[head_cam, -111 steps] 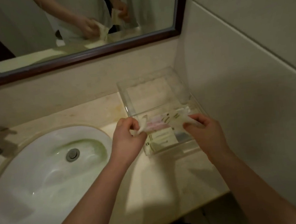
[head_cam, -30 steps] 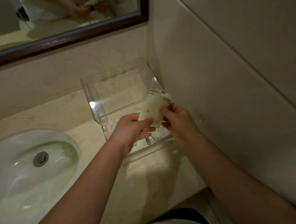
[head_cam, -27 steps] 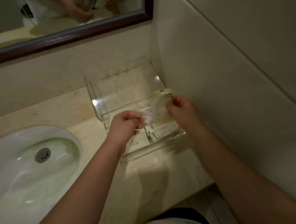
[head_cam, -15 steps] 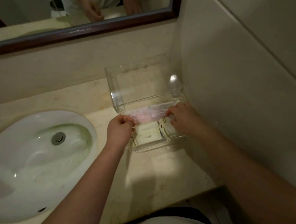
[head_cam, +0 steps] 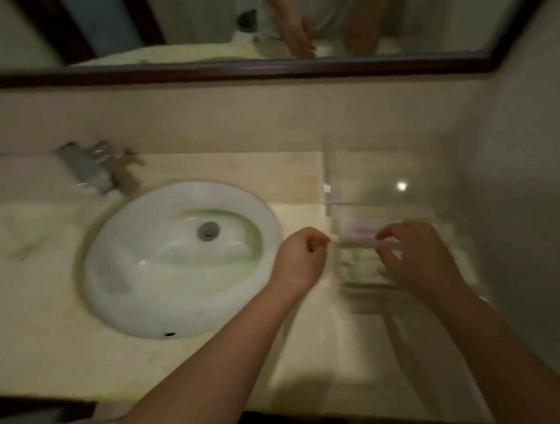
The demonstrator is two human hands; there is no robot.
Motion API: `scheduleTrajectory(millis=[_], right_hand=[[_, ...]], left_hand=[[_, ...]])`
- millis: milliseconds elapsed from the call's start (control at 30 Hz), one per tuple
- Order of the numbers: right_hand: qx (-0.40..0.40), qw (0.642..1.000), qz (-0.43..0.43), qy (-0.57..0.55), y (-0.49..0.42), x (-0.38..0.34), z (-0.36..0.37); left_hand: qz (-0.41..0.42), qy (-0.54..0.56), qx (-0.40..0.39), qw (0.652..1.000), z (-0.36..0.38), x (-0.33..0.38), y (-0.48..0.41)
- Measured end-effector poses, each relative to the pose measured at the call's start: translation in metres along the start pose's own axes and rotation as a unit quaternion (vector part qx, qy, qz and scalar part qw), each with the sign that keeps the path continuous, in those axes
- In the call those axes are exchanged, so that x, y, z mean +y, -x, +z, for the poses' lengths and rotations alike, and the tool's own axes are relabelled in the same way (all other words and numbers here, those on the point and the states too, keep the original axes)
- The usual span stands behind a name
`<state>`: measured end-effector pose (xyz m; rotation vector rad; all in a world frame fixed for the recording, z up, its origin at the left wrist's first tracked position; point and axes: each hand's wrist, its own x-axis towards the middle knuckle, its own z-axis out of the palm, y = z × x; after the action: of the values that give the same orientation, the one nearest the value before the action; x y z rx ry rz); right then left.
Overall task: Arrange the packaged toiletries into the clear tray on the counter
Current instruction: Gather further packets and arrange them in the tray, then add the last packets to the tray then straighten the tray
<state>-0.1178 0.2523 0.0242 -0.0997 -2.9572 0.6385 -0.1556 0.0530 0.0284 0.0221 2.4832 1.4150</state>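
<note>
Counter (head_cam: 46,354): beige stone. Sink (head_cam: 149,292) set in it, left of centre. Tray (head_cam: 329,173) in the right corner, against the wall. Left hand (head_cam: 305,260) at the tray's left edge, right hand (head_cam: 413,260) over it. Each pinches one end of a pink packet (head_cam: 359,235), held across the tray's near half. Blurred.

Our left forearm (head_cam: 202,373) lies bare from 7 o'clock toward 1 o'clock. Our left hand (head_cam: 301,254) is curled into a loose fist, knuckles up, thumb and forefinger pinching one end of a thin packet (head_cam: 359,235). At its 3 o'clock our right hand (head_cam: 409,254), back up, pinches the other end with bent fingertips. Our right forearm (head_cam: 512,360) enters from 5 o'clock.
</note>
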Motion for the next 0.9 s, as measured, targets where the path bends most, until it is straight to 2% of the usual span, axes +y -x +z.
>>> scheduleTrajectory(millis=[167,300,400,533,600,700,833,900], right_hand=[[-0.064,0.991,-0.100,-0.058,-0.028,-0.146,0.052],[-0.118,0.973,-0.174,-0.093,-0.055,-0.283,0.123],[-0.154,0.967,-0.178,-0.102,-0.072,-0.380,0.173],[-0.207,0.958,-0.164,-0.113,-0.093,-0.489,0.240],[-0.228,0.957,-0.144,-0.111,-0.100,-0.530,0.264],[-0.250,0.957,-0.108,-0.103,-0.112,-0.575,0.291],[-0.256,0.961,-0.082,-0.064,-0.129,-0.614,0.319],[-0.238,0.967,-0.074,-0.050,-0.134,-0.631,0.330]], left_hand=[[0.000,0.004,0.120,0.993,-0.112,-0.054,0.004],[-0.028,-0.009,0.212,0.977,-0.236,-0.140,0.018],[-0.064,-0.036,0.277,0.958,-0.331,-0.214,0.030],[-0.162,-0.023,0.320,0.933,-0.443,-0.289,0.041],[-0.193,-0.025,0.328,0.924,-0.482,-0.315,0.041],[-0.218,-0.076,0.287,0.930,-0.518,-0.344,0.030],[-0.208,-0.133,0.233,0.941,-0.538,-0.363,0.011],[-0.205,-0.167,0.238,0.935,-0.546,-0.369,0.006]])
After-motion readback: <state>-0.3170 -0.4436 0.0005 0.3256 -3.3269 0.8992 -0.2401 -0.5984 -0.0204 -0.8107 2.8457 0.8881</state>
